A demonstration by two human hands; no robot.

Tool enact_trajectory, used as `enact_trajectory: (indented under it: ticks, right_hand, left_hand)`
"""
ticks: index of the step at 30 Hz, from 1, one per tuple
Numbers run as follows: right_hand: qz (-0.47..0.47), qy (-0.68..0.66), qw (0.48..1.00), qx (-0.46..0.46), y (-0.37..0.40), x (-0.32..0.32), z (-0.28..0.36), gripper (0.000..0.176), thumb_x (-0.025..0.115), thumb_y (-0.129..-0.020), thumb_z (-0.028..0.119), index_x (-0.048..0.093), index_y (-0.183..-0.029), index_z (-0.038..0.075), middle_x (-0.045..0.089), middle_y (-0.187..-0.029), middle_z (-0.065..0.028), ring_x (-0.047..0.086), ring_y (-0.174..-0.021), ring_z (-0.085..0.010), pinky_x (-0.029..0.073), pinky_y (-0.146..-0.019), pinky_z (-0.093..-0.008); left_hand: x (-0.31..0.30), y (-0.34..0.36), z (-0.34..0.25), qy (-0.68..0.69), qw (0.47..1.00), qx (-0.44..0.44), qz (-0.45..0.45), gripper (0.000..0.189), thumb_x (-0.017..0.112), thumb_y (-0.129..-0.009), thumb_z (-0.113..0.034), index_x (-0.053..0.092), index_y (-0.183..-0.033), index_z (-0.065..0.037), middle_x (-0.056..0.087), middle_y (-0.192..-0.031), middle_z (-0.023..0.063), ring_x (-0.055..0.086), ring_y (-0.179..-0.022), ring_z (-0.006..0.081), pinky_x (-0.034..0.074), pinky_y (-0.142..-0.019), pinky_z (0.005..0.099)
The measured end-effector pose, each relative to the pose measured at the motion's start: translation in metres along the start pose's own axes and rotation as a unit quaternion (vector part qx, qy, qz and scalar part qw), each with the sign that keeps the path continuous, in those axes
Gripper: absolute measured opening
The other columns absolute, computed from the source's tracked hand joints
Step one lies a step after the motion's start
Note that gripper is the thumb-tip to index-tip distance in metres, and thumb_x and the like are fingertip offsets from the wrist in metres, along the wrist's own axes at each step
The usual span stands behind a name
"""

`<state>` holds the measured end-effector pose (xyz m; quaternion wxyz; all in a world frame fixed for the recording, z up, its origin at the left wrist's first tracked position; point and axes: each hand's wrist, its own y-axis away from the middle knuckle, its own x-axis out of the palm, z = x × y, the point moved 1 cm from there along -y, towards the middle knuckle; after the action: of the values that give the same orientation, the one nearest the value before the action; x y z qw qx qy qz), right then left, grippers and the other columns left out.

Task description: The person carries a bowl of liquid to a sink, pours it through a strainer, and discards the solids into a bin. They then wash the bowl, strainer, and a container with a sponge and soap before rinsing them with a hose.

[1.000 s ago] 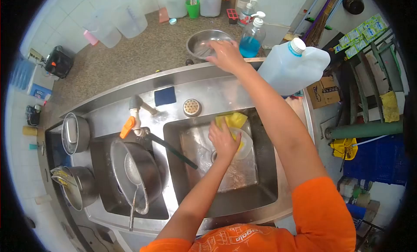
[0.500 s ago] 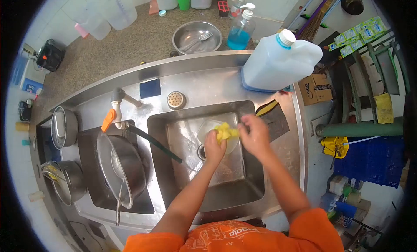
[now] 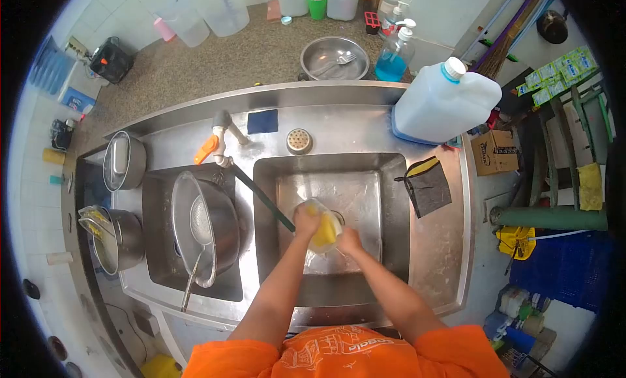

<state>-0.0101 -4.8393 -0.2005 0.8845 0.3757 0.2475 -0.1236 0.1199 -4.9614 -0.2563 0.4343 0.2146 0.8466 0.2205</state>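
Quick count from where I'm standing: two sink basins, two steel pots, one yellow sponge, one blue one, one big white jug.

The left basin (image 3: pixel 156 261) is filled up by a large metal bowl (image 3: pixel 225 231) with a wire strainer (image 3: pixel 199 220) lying in it. The two pots (image 3: pixel 124 159) sit on the far left of the frame, and the lower one (image 3: pixel 116 240) has something yellowish in it. At the top of the frame a steel bowl (image 3: pixel 334 57) on the counter holds a utensil, with a pump bottle (image 3: pixel 393 60) of blue liquid just beside it. The white jug (image 3: pixel 443 101) stands at upper right, and the blue sponge (image 3: pixel 263 121) lies by the tap (image 3: pixel 220 133).

Both hands are down in the right basin (image 3: pixel 391 221), centre frame. The left hand (image 3: pixel 305 218) is curled tight on the yellow sponge (image 3: pixel 325 232), pressing it into a clear plastic tub (image 3: pixel 317 246). The right hand (image 3: pixel 349 240) is closed around the tub's lower right edge. A black hose (image 3: pixel 261 197) from the tap points right at them.
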Motion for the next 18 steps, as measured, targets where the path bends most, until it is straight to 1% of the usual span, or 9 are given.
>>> enact_trajectory:
  ticks: [3,8,10,11,12,13,15,16,18]
  right_hand:
    - [0.093,0.078,0.989,-0.082,0.015,0.037,-0.011,0.03,0.063,-0.085,0.016,0.07,-0.108,0.0,0.071,-0.105,-0.0252,0.069,-0.099,-0.0409,0.054,-0.084,-0.0468]
    - [0.083,-0.017,0.973,-0.214,0.038,-0.036,0.056,0.037,0.062,-0.094,0.035,0.069,-0.11,0.003,0.07,-0.109,-0.0215,0.069,-0.097,-0.0405,0.054,-0.084,-0.0466]
    - [-0.076,-0.028,0.97,-0.23,0.059,-0.148,0.135,0.026,0.072,-0.089,0.024,0.069,-0.104,0.003,0.072,-0.105,-0.0168,0.07,-0.085,-0.0316,0.055,-0.079,-0.0407]
    - [-0.264,0.005,0.89,-0.371,0.059,-0.2,0.16,0.018,0.073,-0.088,0.015,0.069,-0.101,0.003,0.073,-0.098,-0.0159,0.07,-0.074,-0.0283,0.056,-0.07,-0.0378]
    - [-0.337,-0.055,0.866,-0.365,0.067,-0.252,0.189,0.016,0.071,-0.089,0.014,0.069,-0.099,0.002,0.071,-0.097,-0.0154,0.07,-0.079,-0.026,0.055,-0.069,-0.0372]
    - [-0.415,0.081,0.838,-0.346,0.087,-0.307,0.23,0.019,0.069,-0.091,0.017,0.068,-0.102,0.002,0.07,-0.095,-0.016,0.07,-0.086,-0.026,0.054,-0.07,-0.0384]
    - [-0.537,0.262,0.717,-0.359,0.069,-0.383,0.26,0.034,0.064,-0.096,0.033,0.066,-0.108,0.001,0.068,-0.098,-0.0171,0.067,-0.087,-0.0347,0.053,-0.073,-0.0423]
    - [-0.509,0.313,0.754,-0.273,0.055,-0.407,0.273,0.039,0.061,-0.096,0.038,0.066,-0.107,0.001,0.068,-0.101,-0.0173,0.066,-0.089,-0.0369,0.053,-0.076,-0.0429]
    - [-0.476,0.361,0.782,-0.177,0.032,-0.441,0.289,0.044,0.058,-0.097,0.043,0.067,-0.107,0.001,0.068,-0.104,-0.0176,0.065,-0.091,-0.039,0.052,-0.079,-0.0436]
  left_hand:
    - [0.018,-0.007,0.054,0.153,0.986,0.072,-0.005,0.085,0.073,-0.08,-0.046,0.042,-0.148,-0.006,0.036,-0.154,0.0267,0.03,-0.146,0.0416,0.029,-0.118,0.0499]
    - [-0.017,0.043,0.04,-0.197,0.98,0.008,0.02,0.084,0.073,-0.08,-0.042,0.038,-0.152,-0.016,0.03,-0.158,0.0237,0.026,-0.148,0.041,0.026,-0.119,0.0527]
    - [-0.011,0.041,0.045,-0.226,0.973,0.02,0.035,0.081,0.072,-0.081,-0.043,0.04,-0.151,-0.016,0.028,-0.159,0.0243,0.028,-0.147,0.0418,0.028,-0.118,0.0534]
    - [-0.007,0.041,0.053,-0.26,0.964,0.027,0.046,0.079,0.071,-0.081,-0.044,0.042,-0.15,-0.016,0.026,-0.16,0.0249,0.03,-0.146,0.0425,0.03,-0.117,0.0541]
    - [0.01,0.029,0.076,-0.211,0.976,0.056,0.021,0.065,0.064,-0.087,-0.043,0.051,-0.143,-0.013,0.039,-0.152,0.0268,0.045,-0.137,0.0451,0.038,-0.112,0.0527]
    - [0.024,0.02,0.089,-0.205,0.977,0.061,0.021,0.065,0.064,-0.087,-0.043,0.051,-0.143,-0.013,0.039,-0.152,0.0268,0.045,-0.137,0.0451,0.038,-0.112,0.0527]
    - [0.039,0.002,0.097,-0.117,0.98,-0.144,0.074,0.046,0.052,-0.095,-0.037,0.059,-0.134,-0.012,0.057,-0.137,0.0268,0.058,-0.121,0.0493,0.047,-0.104,0.0506]
    - [0.006,0.026,0.059,-0.224,0.968,-0.038,0.109,0.042,0.042,-0.099,-0.032,0.061,-0.13,-0.012,0.065,-0.124,0.0258,0.06,-0.114,0.0526,0.048,-0.103,0.0478]
    - [0.023,0.021,0.071,-0.147,0.985,-0.037,0.082,0.043,0.042,-0.099,-0.033,0.06,-0.132,-0.012,0.064,-0.127,0.0256,0.059,-0.116,0.0525,0.047,-0.102,0.0504]
